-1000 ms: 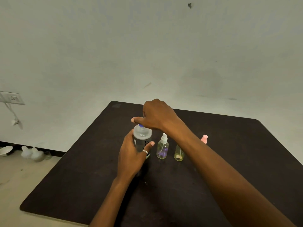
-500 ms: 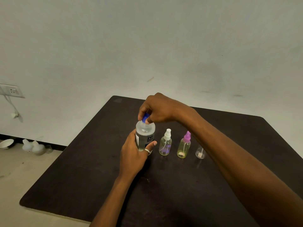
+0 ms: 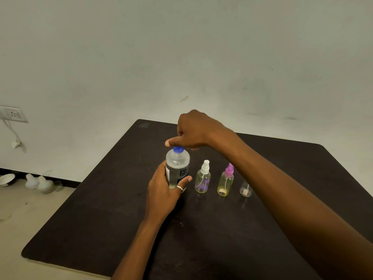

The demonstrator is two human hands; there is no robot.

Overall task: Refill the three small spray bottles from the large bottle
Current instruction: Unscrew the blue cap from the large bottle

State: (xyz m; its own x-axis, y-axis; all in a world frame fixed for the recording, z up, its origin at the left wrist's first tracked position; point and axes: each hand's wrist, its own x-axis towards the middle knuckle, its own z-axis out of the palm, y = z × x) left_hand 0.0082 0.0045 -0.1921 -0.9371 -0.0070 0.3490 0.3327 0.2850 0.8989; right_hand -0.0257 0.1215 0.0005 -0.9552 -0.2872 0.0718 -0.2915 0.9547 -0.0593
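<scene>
Gripping large bottle (image 3: pixel 177 168), label reading "renu"

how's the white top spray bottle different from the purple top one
The white-capped spray bottle stands next to the large bottle; the purple-capped spray bottle stands further right, partly behind the right forearm. Caps differ: white against purple. Both are small, clear, upright and untouched on the table.

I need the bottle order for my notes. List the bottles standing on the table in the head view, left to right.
large bottle with the blue cap, held by the left hand → spray bottle with the white top → spray bottle with the purple top → small clear bottle, partly behind the right forearm.
</scene>
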